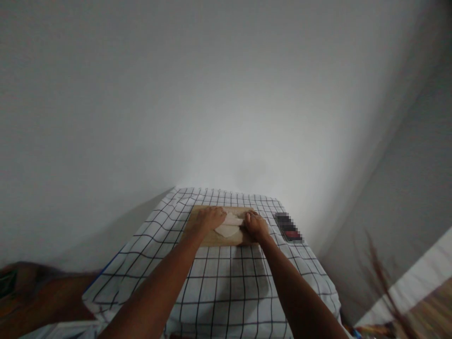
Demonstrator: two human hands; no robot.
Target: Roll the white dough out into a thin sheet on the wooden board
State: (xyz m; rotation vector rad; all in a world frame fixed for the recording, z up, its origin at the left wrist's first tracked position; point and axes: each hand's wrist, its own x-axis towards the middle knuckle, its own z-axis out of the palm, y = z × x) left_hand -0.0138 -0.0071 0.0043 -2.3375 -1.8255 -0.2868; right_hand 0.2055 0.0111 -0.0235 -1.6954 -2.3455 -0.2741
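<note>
- In the head view, both bare arms reach forward over a counter (151,238) covered by a white cloth (219,278) with dark grid lines.
- A wooden board (212,241) lies flat on the cloth, with the hands above it.
- The dough (227,230), pale and flattened, lies on the board between the two hands, nearer its front edge.
- A pale strip (235,220) runs across from hand to hand at the dough; whether it is a rolling pin or a fold of dough, I cannot tell.
- The left hand (211,218) rests palm down at the left of the dough, fingers close together and bent over; I cannot tell what they grip.
- The right hand (256,226) is at the strip's right end, fingers curled inward; their grip is hidden.
- A dark flat object (288,227), pixelated, lies on the cloth right of the board, apart from the right hand.
- A plain wall (226,94) rises behind.
</note>
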